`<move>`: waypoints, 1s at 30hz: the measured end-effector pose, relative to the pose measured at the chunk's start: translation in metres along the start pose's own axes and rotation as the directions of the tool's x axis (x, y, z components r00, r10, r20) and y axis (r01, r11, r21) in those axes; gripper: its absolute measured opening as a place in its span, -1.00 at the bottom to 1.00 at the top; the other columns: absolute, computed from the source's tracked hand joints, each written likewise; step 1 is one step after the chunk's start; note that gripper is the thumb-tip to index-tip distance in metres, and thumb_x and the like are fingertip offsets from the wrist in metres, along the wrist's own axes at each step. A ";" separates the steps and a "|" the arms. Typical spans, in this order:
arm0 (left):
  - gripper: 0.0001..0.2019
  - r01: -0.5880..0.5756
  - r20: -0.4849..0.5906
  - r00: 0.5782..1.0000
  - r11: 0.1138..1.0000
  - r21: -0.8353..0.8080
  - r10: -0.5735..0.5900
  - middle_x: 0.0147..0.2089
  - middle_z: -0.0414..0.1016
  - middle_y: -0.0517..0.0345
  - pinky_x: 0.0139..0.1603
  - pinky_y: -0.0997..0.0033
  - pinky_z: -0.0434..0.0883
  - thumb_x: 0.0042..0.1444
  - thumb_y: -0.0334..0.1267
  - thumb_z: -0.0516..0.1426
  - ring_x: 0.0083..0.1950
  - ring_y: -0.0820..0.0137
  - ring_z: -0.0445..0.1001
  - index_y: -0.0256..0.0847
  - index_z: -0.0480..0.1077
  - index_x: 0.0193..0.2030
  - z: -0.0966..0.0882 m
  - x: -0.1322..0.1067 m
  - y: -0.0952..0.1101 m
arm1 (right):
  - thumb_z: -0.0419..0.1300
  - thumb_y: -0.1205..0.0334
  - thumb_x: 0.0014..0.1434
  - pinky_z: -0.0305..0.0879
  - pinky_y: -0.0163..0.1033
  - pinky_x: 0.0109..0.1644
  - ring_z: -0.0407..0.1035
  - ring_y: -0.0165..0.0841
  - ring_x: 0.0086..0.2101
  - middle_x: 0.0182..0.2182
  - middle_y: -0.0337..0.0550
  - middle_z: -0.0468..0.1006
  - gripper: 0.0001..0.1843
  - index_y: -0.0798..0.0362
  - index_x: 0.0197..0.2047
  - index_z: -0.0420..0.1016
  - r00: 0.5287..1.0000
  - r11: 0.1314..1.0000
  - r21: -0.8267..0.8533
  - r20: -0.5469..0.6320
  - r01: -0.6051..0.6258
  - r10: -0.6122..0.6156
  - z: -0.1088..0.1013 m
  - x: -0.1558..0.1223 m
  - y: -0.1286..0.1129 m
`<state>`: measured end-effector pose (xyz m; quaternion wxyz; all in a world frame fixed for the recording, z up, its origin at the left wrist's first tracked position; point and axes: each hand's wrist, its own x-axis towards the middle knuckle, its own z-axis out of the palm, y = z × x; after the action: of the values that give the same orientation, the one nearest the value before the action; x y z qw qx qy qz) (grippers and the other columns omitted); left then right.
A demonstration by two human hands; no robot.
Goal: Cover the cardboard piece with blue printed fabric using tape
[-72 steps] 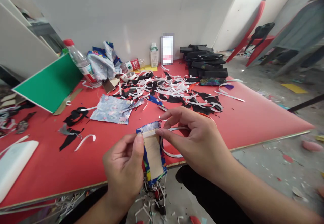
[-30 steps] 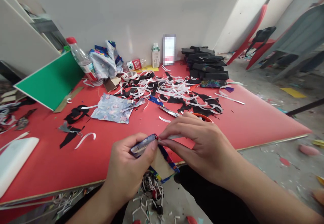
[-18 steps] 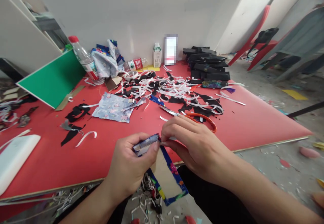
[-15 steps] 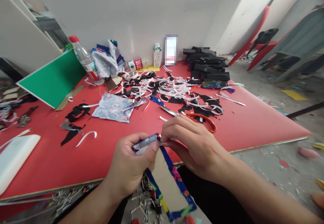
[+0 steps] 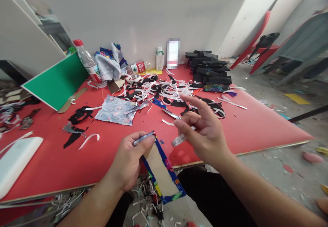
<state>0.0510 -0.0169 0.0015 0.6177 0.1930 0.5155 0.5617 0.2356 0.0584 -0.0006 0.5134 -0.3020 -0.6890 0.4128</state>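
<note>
My left hand pinches the top end of a tan cardboard piece wrapped at its edges in blue patterned fabric; the piece hangs down over the table's front edge. My right hand is raised just right of it, with the index and middle fingers stretched out and the thumb and lower fingers pinching a short white backing strip. The two hands are apart. Scissors with orange handles lie on the red table, partly hidden behind my right hand.
White strips and black scraps litter the table's middle. A light patterned cloth lies left of them. A green board, a water bottle, a carton and stacked black pieces stand at the back. A white object sits front left.
My right hand has pulled away from the wrapped piece, up and to the right, taking a white strip with it. The folded piece has opened out and hangs longer from my left hand.
</note>
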 end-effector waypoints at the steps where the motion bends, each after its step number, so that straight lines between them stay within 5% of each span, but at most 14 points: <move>1: -0.59 -0.006 -0.010 1.000 1.000 0.008 0.006 -0.47 0.58 0.17 -0.46 0.51 0.49 -0.19 -0.10 0.57 -0.50 0.47 0.50 -0.28 0.54 -0.38 0.000 0.001 -0.001 | 0.34 0.11 0.35 0.31 -0.27 -0.49 0.33 -0.39 -0.54 -0.53 -0.41 0.44 -0.48 -0.20 0.33 0.38 1.000 0.997 -0.078 -0.010 0.006 -0.007 0.001 0.001 0.003; 7: -0.64 -0.071 -0.014 0.997 0.997 0.003 0.071 -0.46 0.60 0.19 -0.45 0.54 0.50 -0.12 -0.12 0.55 -0.50 0.48 0.53 -0.28 0.57 -0.36 0.000 0.003 -0.004 | 0.50 0.01 0.17 0.31 -0.19 -0.30 0.30 -0.35 -0.42 -0.47 -0.31 0.47 -0.56 -0.05 0.07 0.62 0.952 0.837 -0.477 -0.001 0.268 -0.306 0.006 0.015 0.012; 11: -0.63 -0.046 -0.036 0.998 0.998 -0.046 0.044 -0.42 0.67 0.10 -0.40 0.44 0.56 -0.13 -0.12 0.56 -0.46 0.39 0.60 -0.29 0.60 -0.31 -0.003 0.006 -0.006 | 0.37 -0.08 0.28 0.23 -0.22 -0.34 0.30 -0.37 -0.44 -0.43 -0.23 0.54 -0.69 0.01 -0.27 0.60 0.981 0.873 -0.459 -0.024 0.162 -0.195 0.012 0.025 0.014; 13: -0.61 -0.044 -0.046 0.998 0.998 -0.049 0.042 -0.43 0.66 0.08 -0.41 0.41 0.56 -0.14 -0.09 0.56 -0.48 0.37 0.58 -0.29 0.60 -0.31 -0.004 0.007 -0.007 | 0.28 -0.07 0.35 0.15 -0.25 -0.41 0.23 -0.40 -0.51 -0.54 -0.29 0.43 -0.58 0.00 -0.45 0.44 0.994 0.896 -0.441 -0.057 0.063 -0.098 0.013 0.025 0.018; 16: -0.60 -0.066 -0.049 0.997 0.996 -0.064 0.063 -0.47 0.62 0.13 -0.44 0.44 0.51 -0.11 -0.03 0.54 -0.51 0.39 0.54 -0.28 0.56 -0.34 -0.004 0.008 -0.008 | 0.19 -0.01 0.43 0.20 -0.22 -0.32 0.28 -0.35 -0.46 -0.52 -0.27 0.44 -0.62 -0.01 -0.40 0.44 0.991 0.850 -0.519 -0.035 0.089 -0.126 0.014 0.022 0.028; 19: -0.60 -0.099 -0.076 0.993 0.989 -0.110 0.091 -0.50 0.56 0.20 -0.48 0.49 0.44 -0.08 -0.01 0.52 -0.52 0.42 0.51 -0.25 0.52 -0.36 -0.002 0.008 -0.009 | 0.20 0.05 0.44 0.28 -0.06 -0.05 0.43 -0.18 -0.22 -0.27 -0.08 0.66 -0.74 0.02 -0.19 0.58 0.961 0.697 -0.662 0.186 0.275 -0.203 0.013 0.020 0.038; 22: -0.62 -0.132 -0.085 0.989 0.984 -0.117 0.123 -0.49 0.55 0.20 -0.48 0.48 0.44 -0.07 -0.04 0.51 -0.52 0.42 0.51 -0.25 0.51 -0.37 -0.002 0.006 -0.009 | 0.18 0.06 0.45 0.28 -0.01 0.01 0.47 -0.11 -0.15 -0.21 -0.01 0.70 -0.71 0.06 -0.18 0.61 0.928 0.624 -0.693 0.335 0.362 -0.166 0.013 0.019 0.040; 24: -0.64 -0.158 -0.077 0.986 0.982 -0.104 0.150 -0.49 0.56 0.18 -0.48 0.46 0.44 -0.05 -0.05 0.51 -0.52 0.40 0.52 -0.26 0.52 -0.39 -0.002 0.005 -0.009 | 0.14 0.04 0.47 0.28 -0.03 -0.02 0.46 -0.12 -0.16 -0.21 0.02 0.68 -0.67 0.07 -0.20 0.59 0.947 0.647 -0.693 0.261 0.318 -0.186 0.015 0.016 0.031; 27: -0.65 -0.191 -0.042 0.981 0.979 -0.076 0.188 -0.49 0.58 0.14 -0.47 0.45 0.44 0.02 -0.01 0.47 -0.53 0.39 0.52 -0.27 0.57 -0.36 -0.002 0.001 -0.009 | 0.11 -0.11 0.45 0.24 -0.16 -0.23 0.36 -0.28 -0.34 -0.37 -0.12 0.53 -0.58 0.04 -0.28 0.46 0.994 0.839 -0.533 0.079 0.111 -0.082 0.024 0.007 0.009; 30: -0.68 -0.222 0.018 0.975 0.975 -0.032 0.223 -0.46 0.59 0.15 -0.44 0.45 0.45 0.11 0.01 0.42 -0.49 0.40 0.53 -0.24 0.62 -0.27 -0.001 -0.004 -0.010 | 0.08 -0.23 0.43 -0.02 -0.29 -0.50 0.06 -0.45 -0.55 -0.58 -0.37 0.18 -0.44 -0.03 -0.48 0.20 0.920 0.958 -0.179 0.288 -0.222 0.267 0.037 -0.004 -0.010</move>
<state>0.0560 -0.0233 -0.0055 0.5594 0.2463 0.4754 0.6328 0.2013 0.0404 0.0015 0.3205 -0.3534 -0.7455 0.4655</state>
